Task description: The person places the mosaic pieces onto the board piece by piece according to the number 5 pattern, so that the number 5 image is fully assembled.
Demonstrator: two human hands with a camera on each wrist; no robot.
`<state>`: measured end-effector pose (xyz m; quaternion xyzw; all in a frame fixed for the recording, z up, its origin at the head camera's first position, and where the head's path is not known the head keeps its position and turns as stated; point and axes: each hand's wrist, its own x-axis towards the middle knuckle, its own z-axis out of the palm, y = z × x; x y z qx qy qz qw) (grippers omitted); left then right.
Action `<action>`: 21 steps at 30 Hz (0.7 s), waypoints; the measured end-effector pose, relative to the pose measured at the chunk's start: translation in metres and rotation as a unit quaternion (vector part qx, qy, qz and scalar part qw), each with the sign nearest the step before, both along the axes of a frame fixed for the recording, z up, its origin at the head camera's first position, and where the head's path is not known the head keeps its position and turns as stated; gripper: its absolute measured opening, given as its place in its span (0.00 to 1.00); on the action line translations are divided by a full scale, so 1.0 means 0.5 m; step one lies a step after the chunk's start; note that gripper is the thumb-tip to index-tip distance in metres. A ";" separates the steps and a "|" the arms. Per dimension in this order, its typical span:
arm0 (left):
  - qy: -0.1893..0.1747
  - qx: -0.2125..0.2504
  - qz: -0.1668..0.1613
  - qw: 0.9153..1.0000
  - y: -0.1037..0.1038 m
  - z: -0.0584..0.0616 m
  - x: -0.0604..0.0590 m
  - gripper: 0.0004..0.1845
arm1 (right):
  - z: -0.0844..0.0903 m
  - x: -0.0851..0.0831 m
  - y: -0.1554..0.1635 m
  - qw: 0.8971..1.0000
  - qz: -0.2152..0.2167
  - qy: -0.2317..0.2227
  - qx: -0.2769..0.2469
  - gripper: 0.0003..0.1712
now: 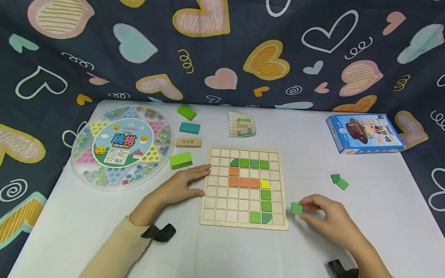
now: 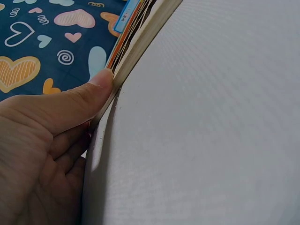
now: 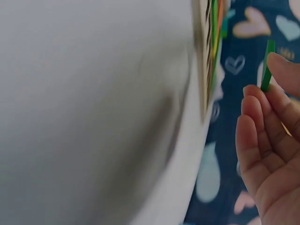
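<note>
A wooden grid board (image 1: 233, 205) lies on the table, with green, orange and yellow tiles set in a bent path of its squares. My left hand (image 1: 181, 183) rests at the board's left edge, thumb and fingers spread and touching it. In the left wrist view the thumb (image 2: 86, 98) lies along the board's side. Just off the board's right edge, my right hand (image 1: 328, 217) pinches a green square tile (image 1: 297, 208) between thumb and fingers. The right wrist view shows this tile (image 3: 267, 65) edge-on, held above the table.
Two loose green pieces (image 1: 340, 182) lie right of the board. A pattern card (image 1: 242, 125) sits behind it, a blue box (image 1: 366, 133) at the back right. Several blocks (image 1: 188, 143) stand left, beside a round Chinese checkers set (image 1: 124, 146). A heart-print cloth (image 1: 229, 56) hangs behind.
</note>
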<state>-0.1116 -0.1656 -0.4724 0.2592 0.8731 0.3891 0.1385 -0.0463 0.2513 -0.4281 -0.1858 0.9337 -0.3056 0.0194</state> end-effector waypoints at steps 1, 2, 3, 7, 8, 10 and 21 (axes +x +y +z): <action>-0.002 -0.001 0.000 1.000 0.000 0.000 0.000 0.38 | 0.000 -0.001 -0.011 1.000 0.011 0.003 -0.006 0.15; -0.002 0.000 0.000 1.000 0.001 0.000 -0.001 0.38 | -0.002 -0.002 -0.022 1.000 0.023 0.007 -0.011 0.16; -0.002 -0.001 0.001 1.000 0.001 -0.001 -0.001 0.38 | -0.003 -0.003 -0.033 0.999 0.035 0.008 -0.016 0.16; 0.004 0.002 0.001 1.000 0.001 0.000 -0.001 0.38 | -0.007 -0.008 -0.075 0.996 0.079 -0.004 -0.029 0.16; 0.007 0.003 0.000 1.000 0.002 0.001 -0.001 0.38 | -0.009 -0.009 -0.085 0.996 0.087 -0.007 -0.026 0.16; 0.008 0.004 0.000 1.000 0.001 0.002 -0.002 0.38 | -0.009 -0.011 -0.106 0.994 0.102 -0.020 -0.022 0.15; 0.003 0.001 0.002 1.000 0.000 0.000 -0.001 0.38 | -0.020 -0.026 -0.189 0.985 0.169 -0.020 0.027 0.13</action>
